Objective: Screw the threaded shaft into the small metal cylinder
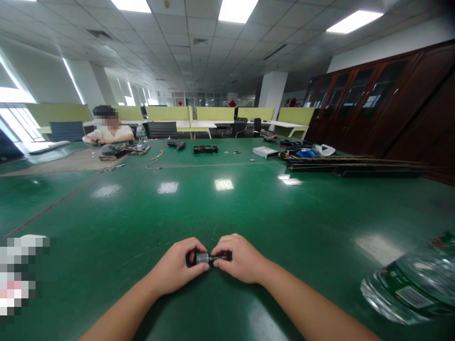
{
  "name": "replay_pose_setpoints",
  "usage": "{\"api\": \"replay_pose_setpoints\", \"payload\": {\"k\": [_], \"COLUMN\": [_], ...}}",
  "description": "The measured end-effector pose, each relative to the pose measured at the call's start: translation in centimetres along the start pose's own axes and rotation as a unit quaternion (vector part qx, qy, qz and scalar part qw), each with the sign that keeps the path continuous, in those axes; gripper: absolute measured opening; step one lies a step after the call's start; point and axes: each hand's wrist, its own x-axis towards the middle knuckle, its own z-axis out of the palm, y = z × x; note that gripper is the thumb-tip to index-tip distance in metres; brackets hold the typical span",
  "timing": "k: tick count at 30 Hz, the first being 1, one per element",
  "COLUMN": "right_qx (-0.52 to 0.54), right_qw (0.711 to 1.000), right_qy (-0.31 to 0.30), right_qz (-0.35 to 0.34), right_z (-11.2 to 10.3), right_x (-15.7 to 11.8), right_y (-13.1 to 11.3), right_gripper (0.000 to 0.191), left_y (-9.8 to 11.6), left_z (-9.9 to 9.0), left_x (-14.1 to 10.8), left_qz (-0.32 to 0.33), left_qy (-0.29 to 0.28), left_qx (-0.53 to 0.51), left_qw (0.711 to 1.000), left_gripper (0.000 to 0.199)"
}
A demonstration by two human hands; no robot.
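Low over the green table (199, 203), my two hands meet around a small metal part. Fingers and thumb of my left hand (176, 267) are curled round its thick end, a short silver-grey cylinder (202, 258) with a dark back. From there a thinner dark shaft (214, 258) runs to the right. My right hand (243, 258) pinches that thin end between thumb and fingers. The part lies roughly level, left to right. Its exact kind is too small to tell, and the fingers cover both ends.
A large water bottle (412, 284) is close on the right. Dark long bars (320, 166) and a white box (265, 152) lie far right. A black frame-like part (205, 149), a drill-like tool (177, 145) and a cable (154, 161) lie farther back. A person (108, 128) sits far left.
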Motion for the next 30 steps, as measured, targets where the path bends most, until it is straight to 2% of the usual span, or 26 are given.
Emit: {"api": "replay_pose_setpoints", "payload": {"k": [30], "right_qx": [-0.016], "right_qw": [1.000], "right_qy": [-0.007], "right_qz": [-0.015], "right_z": [0.08], "right_x": [-0.09], "right_y": [-0.05], "right_gripper": [0.014], "left_y": [-0.15], "left_z": [0.02], "left_x": [-0.03], "left_qz": [0.006], "left_qy": [0.001], "left_qx": [-0.003], "left_qw": [1.000], "left_gripper": [0.016]}}
